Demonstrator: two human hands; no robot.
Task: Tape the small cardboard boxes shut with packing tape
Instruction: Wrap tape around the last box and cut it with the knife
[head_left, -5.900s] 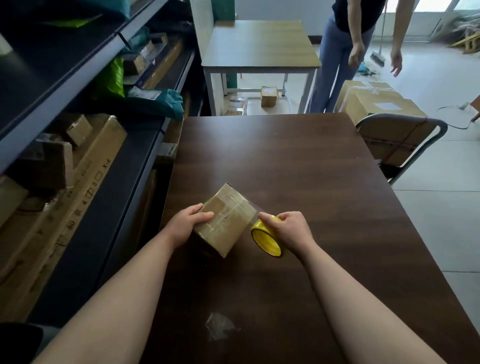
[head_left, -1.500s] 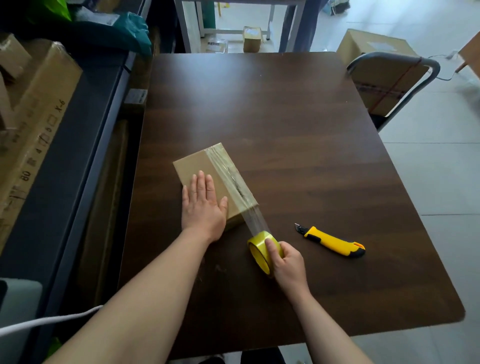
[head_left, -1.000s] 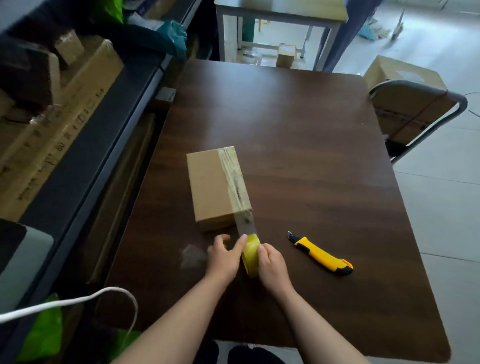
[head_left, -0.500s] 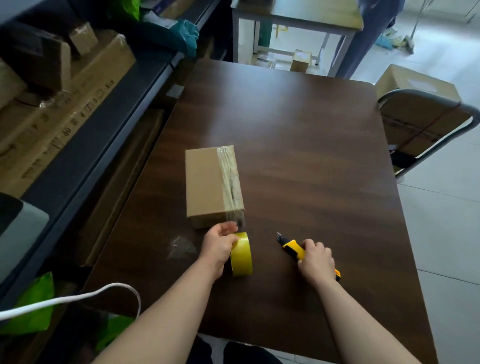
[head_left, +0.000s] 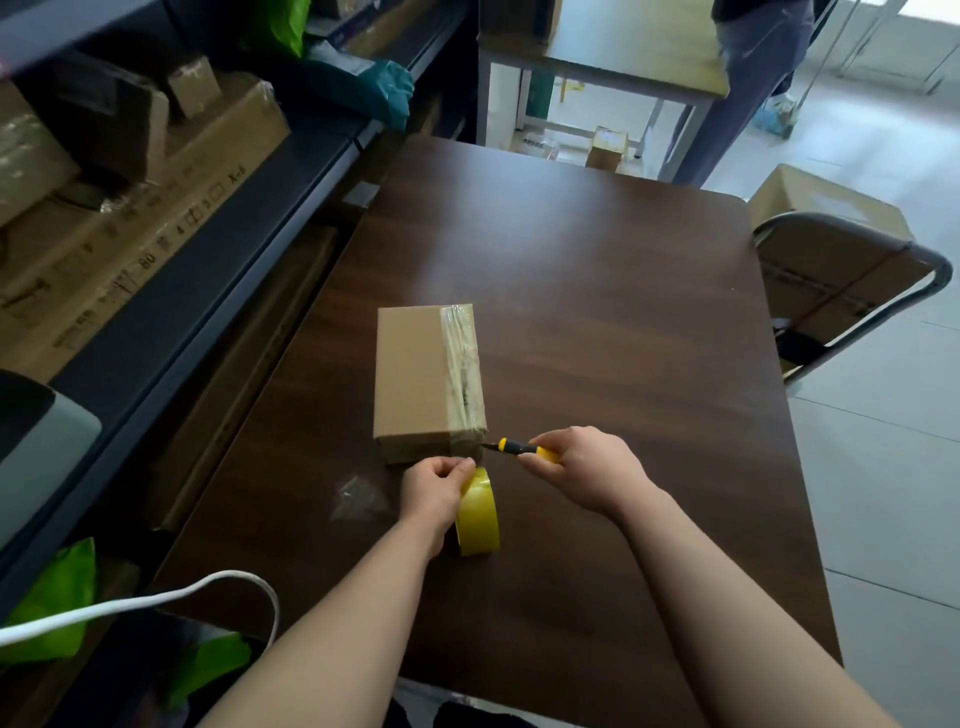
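Observation:
A small cardboard box (head_left: 410, 379) lies flat on the dark wooden table (head_left: 597, 291), with a strip of clear tape along its right side and down its near face. A yellow tape roll (head_left: 478, 514) stands on edge just in front of the box. My left hand (head_left: 434, 491) grips the roll and pinches the tape at the box's near corner. My right hand (head_left: 587, 475) holds a yellow utility knife (head_left: 514, 447), its tip pointing left at the tape between box and roll.
Shelves with cardboard cartons (head_left: 130, 218) run along the left. A chair (head_left: 852, 291) holding a large box stands at the table's right. A scrap of clear film (head_left: 358, 499) lies on the table by my left hand. A person (head_left: 753, 62) stands beyond a second table.
My right hand has lifted the utility knife off the table and brought its tip to the tape at the box's near corner. My left hand stays on the roll.

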